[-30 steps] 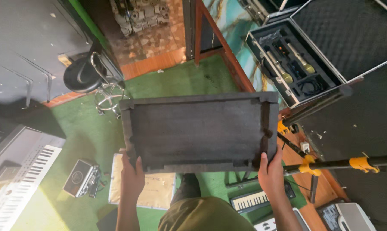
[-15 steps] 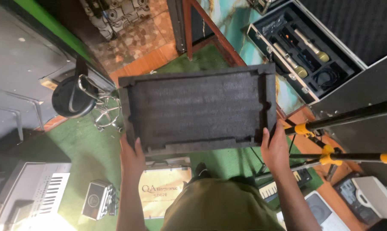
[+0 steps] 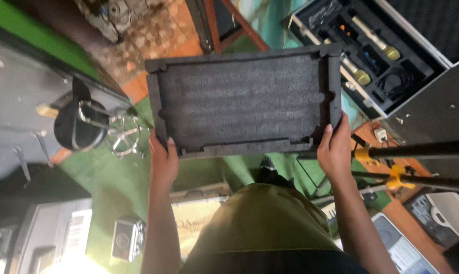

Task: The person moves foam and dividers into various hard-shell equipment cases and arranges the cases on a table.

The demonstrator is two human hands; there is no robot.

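Foam insert point(image 3: 244, 99), dark w/ cut-out slots, sits at frame center, held flat above green floor point(image 3: 113, 177). Left hand point(image 3: 162, 161) & right hand point(image 3: 334, 149) grip its lower corners, fingers closed on edge.

A large rectangular slab of dark grey foam point(image 3: 247, 101) fills the upper middle of the frame, held off the green floor and roughly level, its long side running left to right. Its top face is a shallow recessed panel with a raised border, notched at the corners and along the near edge. Its two near corners are gripped from below.
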